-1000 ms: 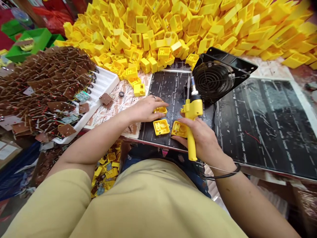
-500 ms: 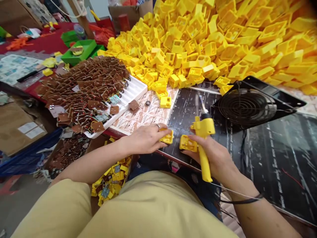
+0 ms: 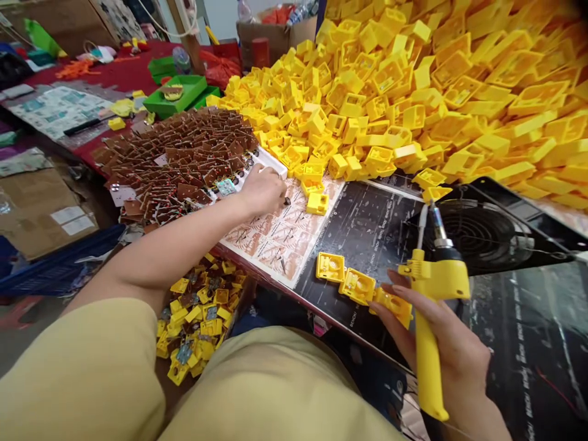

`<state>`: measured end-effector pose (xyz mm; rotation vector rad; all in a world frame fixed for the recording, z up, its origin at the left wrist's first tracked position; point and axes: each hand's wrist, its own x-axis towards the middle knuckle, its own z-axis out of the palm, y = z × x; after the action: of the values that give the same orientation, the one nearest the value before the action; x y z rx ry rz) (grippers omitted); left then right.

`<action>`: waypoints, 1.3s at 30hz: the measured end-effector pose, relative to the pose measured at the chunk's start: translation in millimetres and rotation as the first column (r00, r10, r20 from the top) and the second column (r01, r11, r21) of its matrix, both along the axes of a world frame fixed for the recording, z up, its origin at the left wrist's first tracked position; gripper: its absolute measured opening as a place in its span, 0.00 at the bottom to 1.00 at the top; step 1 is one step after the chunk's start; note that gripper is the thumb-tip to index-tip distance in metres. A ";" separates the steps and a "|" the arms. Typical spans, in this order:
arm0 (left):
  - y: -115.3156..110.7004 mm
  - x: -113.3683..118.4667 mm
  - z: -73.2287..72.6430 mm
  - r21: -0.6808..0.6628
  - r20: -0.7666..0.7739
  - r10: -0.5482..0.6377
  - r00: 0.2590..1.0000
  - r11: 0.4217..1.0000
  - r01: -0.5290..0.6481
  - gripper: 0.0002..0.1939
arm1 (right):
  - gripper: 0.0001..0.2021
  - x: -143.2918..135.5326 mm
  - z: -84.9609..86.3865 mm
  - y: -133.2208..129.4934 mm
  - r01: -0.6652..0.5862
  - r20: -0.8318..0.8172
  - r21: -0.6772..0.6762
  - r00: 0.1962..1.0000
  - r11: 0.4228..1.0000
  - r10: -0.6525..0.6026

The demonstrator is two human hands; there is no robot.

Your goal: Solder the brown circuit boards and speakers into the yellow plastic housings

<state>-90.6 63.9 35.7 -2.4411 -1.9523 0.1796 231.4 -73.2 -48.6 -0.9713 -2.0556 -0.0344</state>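
Note:
My right hand (image 3: 441, 337) holds a yellow soldering gun (image 3: 427, 324), its metal tip pointing away from me. The thumb and fingers of that hand also touch a yellow case (image 3: 394, 306) at the right end of a short row. Beside it lie a middle yellow case (image 3: 357, 286) and a left yellow case (image 3: 330, 267), open sides up. My left hand (image 3: 264, 191) is closed at the edge of the white tray (image 3: 271, 163), next to the brown circuit boards (image 3: 184, 153); what its fingers grip is hidden. A small dark round part (image 3: 287, 201) lies by its fingertips.
A big heap of yellow cases (image 3: 404, 92) covers the back. The black fan (image 3: 482, 226) stands at the right, near the iron's tip. Green trays (image 3: 177, 98) sit at the back left. Below the table edge is a box of yellow pieces (image 3: 202, 312).
My left hand has left the yellow case and moved up and left to the tray. My right hand with the soldering gun has moved right and nearer. Three yellow cases now show in a row.

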 end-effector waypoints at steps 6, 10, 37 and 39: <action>-2.5 25.6 11.2 -0.270 0.911 0.253 0.326 0.963 0.005 0.03 | 0.19 -11.1 1.2 -2.7 -0.016 -0.268 -0.160 0.963 0.987 -0.028; -32.0 52.8 -10.6 -0.362 0.923 0.384 -0.021 0.884 0.296 0.14 | 0.10 -31.9 4.0 6.5 -0.035 -0.431 -0.261 0.898 0.965 -0.084; -60.0 1.7 -47.5 0.068 0.836 0.017 0.548 0.989 -0.135 0.12 | 0.18 -65.6 12.3 7.4 -0.056 -0.483 -0.309 0.869 0.950 -0.106; -60.2 -3.3 -49.7 0.253 0.591 -0.057 0.805 0.960 -0.118 0.10 | 0.17 -65.0 11.8 9.1 -0.014 -0.409 -0.274 0.907 0.962 -0.103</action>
<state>-93.9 3.7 -14.0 -2.4524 -2.0160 -0.9171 166.4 -64.1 -36.8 -1.0838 -1.6618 0.4113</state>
